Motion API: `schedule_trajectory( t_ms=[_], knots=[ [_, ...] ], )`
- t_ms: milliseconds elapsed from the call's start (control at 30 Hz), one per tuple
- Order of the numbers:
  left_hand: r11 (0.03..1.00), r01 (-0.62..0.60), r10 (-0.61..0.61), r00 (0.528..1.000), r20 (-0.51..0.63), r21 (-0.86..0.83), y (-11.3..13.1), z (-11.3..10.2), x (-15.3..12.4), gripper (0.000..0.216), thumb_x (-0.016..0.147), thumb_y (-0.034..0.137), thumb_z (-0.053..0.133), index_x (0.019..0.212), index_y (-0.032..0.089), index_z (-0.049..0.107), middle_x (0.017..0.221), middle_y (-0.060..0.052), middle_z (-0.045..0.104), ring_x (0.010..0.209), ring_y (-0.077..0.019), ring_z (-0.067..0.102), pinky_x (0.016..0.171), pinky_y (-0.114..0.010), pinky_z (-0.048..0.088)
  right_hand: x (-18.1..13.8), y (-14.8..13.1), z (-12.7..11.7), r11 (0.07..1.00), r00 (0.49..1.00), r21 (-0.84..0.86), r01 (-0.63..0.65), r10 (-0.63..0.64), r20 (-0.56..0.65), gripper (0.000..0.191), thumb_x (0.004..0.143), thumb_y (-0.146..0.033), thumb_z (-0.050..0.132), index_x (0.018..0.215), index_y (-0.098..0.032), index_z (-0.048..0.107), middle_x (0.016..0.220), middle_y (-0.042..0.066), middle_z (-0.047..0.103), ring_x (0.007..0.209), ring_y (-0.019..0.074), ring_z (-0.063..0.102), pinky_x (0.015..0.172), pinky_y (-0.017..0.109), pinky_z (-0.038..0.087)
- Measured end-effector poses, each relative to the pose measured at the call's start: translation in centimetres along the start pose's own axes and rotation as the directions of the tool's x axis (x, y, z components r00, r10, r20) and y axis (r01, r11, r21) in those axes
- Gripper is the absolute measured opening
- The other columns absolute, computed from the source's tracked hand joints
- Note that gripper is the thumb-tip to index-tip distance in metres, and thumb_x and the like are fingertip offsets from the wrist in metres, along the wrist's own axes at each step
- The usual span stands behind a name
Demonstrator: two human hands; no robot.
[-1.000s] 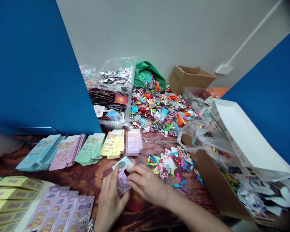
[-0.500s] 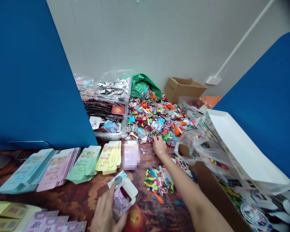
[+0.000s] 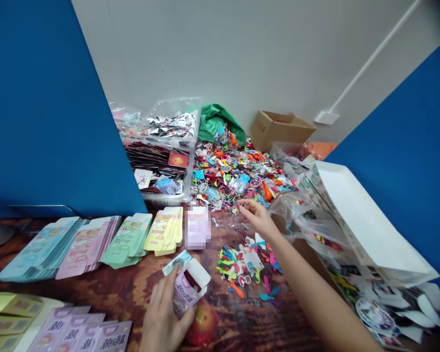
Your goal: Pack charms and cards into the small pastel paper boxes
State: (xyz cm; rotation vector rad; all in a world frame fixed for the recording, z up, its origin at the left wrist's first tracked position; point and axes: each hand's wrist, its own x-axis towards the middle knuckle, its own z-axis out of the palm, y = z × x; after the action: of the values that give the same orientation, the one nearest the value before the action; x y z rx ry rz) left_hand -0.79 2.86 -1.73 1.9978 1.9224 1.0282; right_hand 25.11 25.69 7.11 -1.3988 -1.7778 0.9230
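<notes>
My left hand is closed around a small purple carton whose white top flap stands open; a pale blue card pokes out beside the thumb side, and something dark red shows inside. Out at the front edge of a large heap of colourful trinkets, my right hand has its fingertips drawn together over the table. What they pinch, if anything, is too small to make out. Below that hand lies a smaller pile of balloons and stickers. A little white clip-like piece rests left of the fingers.
Stacks of flat cartons in blue, pink, green and yellow line the left. Behind them stands a clear bin of cards. Made-up yellow boxes sit front left; a brown cardboard box stands at the back.
My right hand has drawn back from the heap's edge and shifted slightly right, its fingers now lifted off the trinkets. The left hand still holds the purple carton in nearly the same place.
</notes>
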Motion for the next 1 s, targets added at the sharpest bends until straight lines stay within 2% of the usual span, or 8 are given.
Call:
schedule_trajectory(
  t_ms=[200,367,500,633,800,867,1000],
  knots=[
    [0.974,0.189,-0.185,0.982,0.046,-0.125,1.2,-0.8,0.6,0.064,0.073,0.032,0.067,0.132,0.017,0.046,0.119,-0.013,0.062,0.110,-0.0287,0.061,0.093,-0.043,0.051,-4.2,-5.9,1.4,0.947,0.997,0.319,0.042,-0.060,0.047,0.032,0.083,-0.042,0.064,0.105,-0.019,0.062,0.074,-0.001,0.059,0.064,0.0112,0.054,0.057,0.022,0.044],
    [0.906,0.331,-0.304,0.943,0.137,-0.265,2.0,-1.2,1.0,0.063,0.071,0.035,0.071,0.127,0.016,0.050,0.120,-0.012,0.064,0.109,-0.0277,0.063,0.094,-0.043,0.051,-6.8,-9.6,4.2,0.916,0.980,0.400,0.039,-0.114,0.166,0.028,0.086,-0.039,0.061,0.107,-0.020,0.061,0.085,0.002,0.064,0.072,0.0138,0.059,0.062,0.026,0.049],
    [0.856,0.384,-0.340,0.923,0.183,-0.347,2.7,-1.8,1.2,0.064,0.069,0.033,0.072,0.127,0.017,0.051,0.118,-0.011,0.066,0.104,-0.0261,0.065,0.091,-0.042,0.053,-8.9,-10.6,7.0,0.938,0.950,0.329,0.113,-0.199,0.242,0.022,0.091,-0.032,0.056,0.109,-0.021,0.061,0.076,-0.001,0.060,0.065,0.0112,0.055,0.058,0.023,0.044],
    [0.857,0.372,-0.344,0.928,0.142,-0.357,3.0,-2.3,1.1,0.066,0.067,0.032,0.073,0.127,0.017,0.050,0.116,-0.011,0.066,0.103,-0.0264,0.065,0.090,-0.043,0.053,-10.7,-10.2,8.7,0.943,0.917,0.156,0.293,-0.324,0.232,0.021,0.092,-0.025,0.055,0.113,-0.023,0.059,0.080,-0.002,0.062,0.069,0.0116,0.057,0.062,0.023,0.045],
    [0.911,0.285,-0.293,0.956,0.020,-0.296,2.7,-2.4,0.9,0.068,0.070,0.035,0.072,0.130,0.016,0.046,0.123,-0.012,0.061,0.113,-0.0276,0.060,0.098,-0.045,0.049,-11.8,-9.8,8.8,0.832,0.832,-0.091,0.547,-0.527,0.173,0.012,0.091,-0.020,0.058,0.103,-0.020,0.062,0.088,0.003,0.067,0.086,0.0179,0.059,0.075,0.029,0.046],
    [0.933,0.243,-0.259,0.965,-0.027,-0.264,2.6,-2.4,0.8,0.068,0.072,0.036,0.072,0.131,0.016,0.045,0.124,-0.013,0.060,0.115,-0.0282,0.059,0.099,-0.046,0.048,-11.9,-9.8,8.8,0.807,0.813,-0.113,0.580,-0.562,0.154,0.013,0.091,-0.020,0.059,0.104,-0.020,0.062,0.087,0.004,0.067,0.085,0.0183,0.058,0.075,0.029,0.046],
    [0.945,0.217,-0.239,0.969,-0.065,-0.243,2.7,-2.7,0.8,0.067,0.073,0.035,0.070,0.132,0.016,0.044,0.123,-0.013,0.060,0.114,-0.0276,0.059,0.098,-0.045,0.049,-12.2,-9.9,8.5,0.818,0.827,-0.123,0.561,-0.548,0.127,0.016,0.089,-0.017,0.060,0.105,-0.019,0.063,0.082,0.003,0.066,0.079,0.0178,0.058,0.071,0.029,0.046]
  ],
)
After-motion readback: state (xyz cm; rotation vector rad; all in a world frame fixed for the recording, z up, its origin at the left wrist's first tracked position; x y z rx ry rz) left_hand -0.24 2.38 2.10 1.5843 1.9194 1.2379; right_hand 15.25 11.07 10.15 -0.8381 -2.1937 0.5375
